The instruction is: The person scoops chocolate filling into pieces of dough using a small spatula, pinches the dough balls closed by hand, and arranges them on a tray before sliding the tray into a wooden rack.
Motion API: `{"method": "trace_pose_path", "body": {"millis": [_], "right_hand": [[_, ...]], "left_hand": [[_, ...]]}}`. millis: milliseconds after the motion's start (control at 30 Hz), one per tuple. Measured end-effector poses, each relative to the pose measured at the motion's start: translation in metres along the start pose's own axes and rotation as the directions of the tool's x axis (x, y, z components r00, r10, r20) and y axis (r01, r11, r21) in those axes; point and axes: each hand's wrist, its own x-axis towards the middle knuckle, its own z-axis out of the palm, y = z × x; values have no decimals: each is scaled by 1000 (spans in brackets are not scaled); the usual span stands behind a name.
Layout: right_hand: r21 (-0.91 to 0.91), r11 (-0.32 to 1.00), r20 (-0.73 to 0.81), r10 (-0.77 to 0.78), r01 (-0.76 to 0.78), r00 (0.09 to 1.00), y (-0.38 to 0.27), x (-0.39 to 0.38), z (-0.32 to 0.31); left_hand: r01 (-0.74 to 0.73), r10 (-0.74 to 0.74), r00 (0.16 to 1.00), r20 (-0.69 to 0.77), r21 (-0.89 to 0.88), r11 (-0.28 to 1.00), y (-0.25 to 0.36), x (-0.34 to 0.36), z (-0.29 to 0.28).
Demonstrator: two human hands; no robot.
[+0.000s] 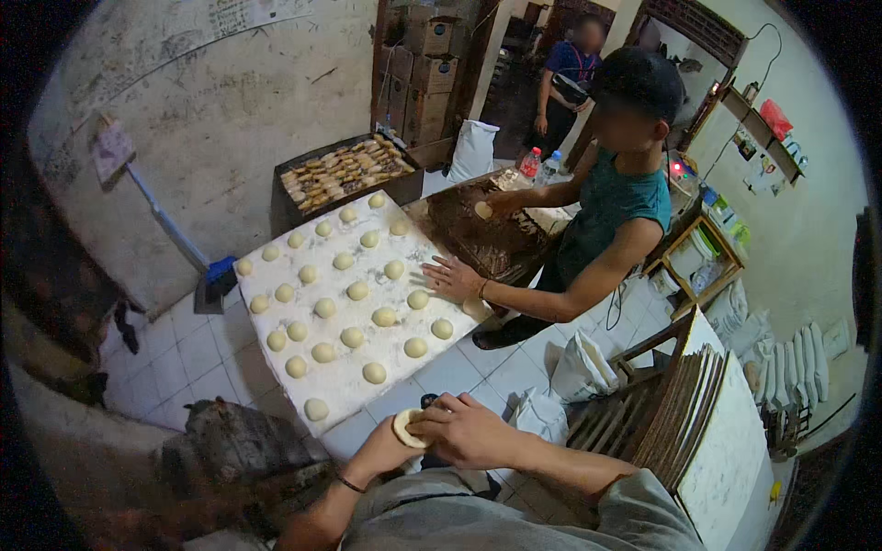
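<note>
Low in the view, my left hand (386, 445) holds a pale, flattened dough round (408, 419) by its edge. My right hand (464, 427) is closed on the same piece, fingers pressed at its middle and partly hiding it. Just beyond both hands, a white floured board (358, 262) carries several smooth dough balls (374, 373) in loose rows. At the board's right side, a co-worker's hand (450, 274) lies spread, while their other hand holds a pale dough piece (482, 209) over a dark tray (496, 248).
A co-worker (625, 202) stands right of the board; another person (560, 96) is in the doorway. Behind the board is a pan of browned pieces (335, 174). Stacked boards (726, 432) and white sacks (579, 372) lie to my right, a broom (175, 225) at the left wall.
</note>
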Motion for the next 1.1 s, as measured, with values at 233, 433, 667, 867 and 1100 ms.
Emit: {"method": "trace_pose_path", "body": {"millis": [233,433,667,867,1100], "right_hand": [[-54,998,8,30,-29,1000,70,17,-12],[437,860,-363,437,-263,823,209,4,-76],[130,818,-521,537,-560,664,434,21,-73],[-47,829,-233,533,-557,813,523,56,-77],[-369,869,-56,332,-329,942,529,76,-103]], "left_hand": [[-58,58,998,-3,-27,998,1,71,-3],[105,-102,969,-225,0,994,49,116,-7],[231,-264,892,-368,-132,964,5,148,3],[270,-327,819,-472,-187,945,19,170,4],[267,-338,742,-579,-206,941,14,193,12]]}}
